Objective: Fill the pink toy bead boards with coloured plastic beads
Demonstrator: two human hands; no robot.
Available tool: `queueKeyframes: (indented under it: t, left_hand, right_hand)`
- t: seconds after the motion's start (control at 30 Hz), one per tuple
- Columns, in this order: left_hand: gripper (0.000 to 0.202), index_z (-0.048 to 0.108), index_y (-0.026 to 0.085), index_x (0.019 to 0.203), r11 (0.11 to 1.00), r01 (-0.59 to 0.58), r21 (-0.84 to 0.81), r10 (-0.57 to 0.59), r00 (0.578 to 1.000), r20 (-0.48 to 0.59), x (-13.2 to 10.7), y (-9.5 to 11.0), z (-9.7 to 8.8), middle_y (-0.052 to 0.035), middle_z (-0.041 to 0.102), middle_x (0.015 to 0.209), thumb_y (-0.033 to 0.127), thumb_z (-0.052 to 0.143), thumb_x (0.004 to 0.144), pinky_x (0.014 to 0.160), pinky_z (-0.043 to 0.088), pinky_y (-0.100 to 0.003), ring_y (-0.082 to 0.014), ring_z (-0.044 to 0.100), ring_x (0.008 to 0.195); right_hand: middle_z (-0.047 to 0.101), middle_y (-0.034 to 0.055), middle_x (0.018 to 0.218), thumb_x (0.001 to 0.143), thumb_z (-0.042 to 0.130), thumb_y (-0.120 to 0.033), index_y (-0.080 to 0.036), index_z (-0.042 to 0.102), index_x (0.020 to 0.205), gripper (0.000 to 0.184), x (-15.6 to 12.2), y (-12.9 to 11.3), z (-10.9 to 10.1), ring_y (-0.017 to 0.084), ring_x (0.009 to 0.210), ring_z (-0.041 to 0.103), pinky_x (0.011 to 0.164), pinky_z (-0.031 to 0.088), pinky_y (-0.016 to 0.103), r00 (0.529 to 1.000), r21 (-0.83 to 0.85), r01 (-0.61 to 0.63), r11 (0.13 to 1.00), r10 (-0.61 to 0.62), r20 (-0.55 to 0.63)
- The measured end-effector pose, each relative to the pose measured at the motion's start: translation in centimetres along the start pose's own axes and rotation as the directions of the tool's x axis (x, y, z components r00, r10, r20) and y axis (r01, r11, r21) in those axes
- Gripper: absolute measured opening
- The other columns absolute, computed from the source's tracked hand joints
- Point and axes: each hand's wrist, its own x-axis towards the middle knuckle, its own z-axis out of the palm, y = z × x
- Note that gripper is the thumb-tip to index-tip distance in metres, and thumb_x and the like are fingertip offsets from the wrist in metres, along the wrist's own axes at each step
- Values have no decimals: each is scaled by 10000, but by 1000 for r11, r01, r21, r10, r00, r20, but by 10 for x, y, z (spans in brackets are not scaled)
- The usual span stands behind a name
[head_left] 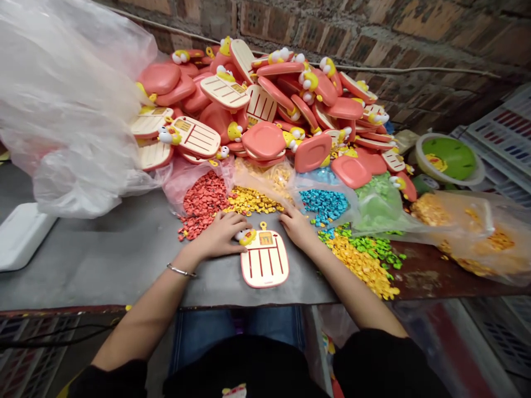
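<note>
A cream toy board with red bars and a pink rim [265, 260] lies flat on the grey table [116, 260] right in front of me. My left hand [222, 235] rests at its upper left corner, fingers curled over a small yellow figure [247, 237] on the board. My right hand [295, 225] sits at the board's upper right corner, fingers bent toward the yellow beads [253, 202]. Whether either hand pinches a bead is hidden. Piles of red beads [203, 202], blue beads [324, 204], green beads [373, 246] and more yellow beads [365, 268] lie around the hands.
A big heap of pink and cream toy boards [269, 105] fills the back against a brick wall [373, 38]. A large clear plastic bag [66, 105] stands at left, a white object [20, 235] at the left edge, a green bowl [450, 157] and bagged orange beads [464, 226] at right.
</note>
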Motion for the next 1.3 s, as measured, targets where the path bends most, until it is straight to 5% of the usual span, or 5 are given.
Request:
queueKeyframes:
  t: [0.23, 0.37, 0.53, 1.03, 1.3]
  left_hand:
    - [366, 597, 296, 1199, 1000, 6, -9, -6, 1000, 7, 1, -4, 4, -66, 646, 1210, 483, 624, 886, 877, 267, -407, -265, 528, 1105]
    - [350, 593, 296, 1216, 1000, 11, -22, -11, 1000, -9, 2, -5, 6, -49, 649, 1207, 445, 623, 901, 889, 259, -404, -257, 533, 1107]
    - [370, 578, 282, 1248, 1000, 23, -19, -23, 1000, 9, 3, -6, 6, -58, 639, 1228, 463, 591, 926, 903, 243, -413, -262, 520, 1124]
    - [346, 607, 273, 1193, 999, 36, 15, -36, 999, -17, 4, -4, 4, -55, 664, 1187, 492, 586, 926, 918, 217, -450, -270, 523, 1092]
    - [375, 608, 261, 1158, 999, 39, 35, -39, 999, -1, 5, -3, 8, -60, 665, 1197, 521, 630, 889, 929, 197, -462, -277, 504, 1099]
  right_hand:
    - [576, 100, 965, 870, 527, -199, -195, 612, 854, 86, -19, -9, -15, 233, 861, 585, 760, 502, 373, 975, 155, -91, 984, 120, -186]
    - [636, 71, 920, 956, 452, -230, -212, 647, 1040, 213, -27, -16, -15, 208, 854, 619, 761, 511, 354, 975, 349, -70, 934, 138, -172]
    - [646, 81, 966, 947, 545, -319, -216, 697, 956, 185, -33, -27, -1, 209, 912, 638, 758, 559, 354, 977, 443, -43, 896, 131, -171]
    - [699, 73, 871, 941, 575, -222, -209, 683, 845, 145, -42, -30, 8, 224, 855, 610, 794, 504, 402, 983, 178, 145, 973, -120, -142]
    - [731, 70, 992, 908, 650, -282, -219, 669, 1154, 254, -47, -50, 19, 199, 808, 664, 730, 522, 330, 996, 377, 2, 926, 30, -79]
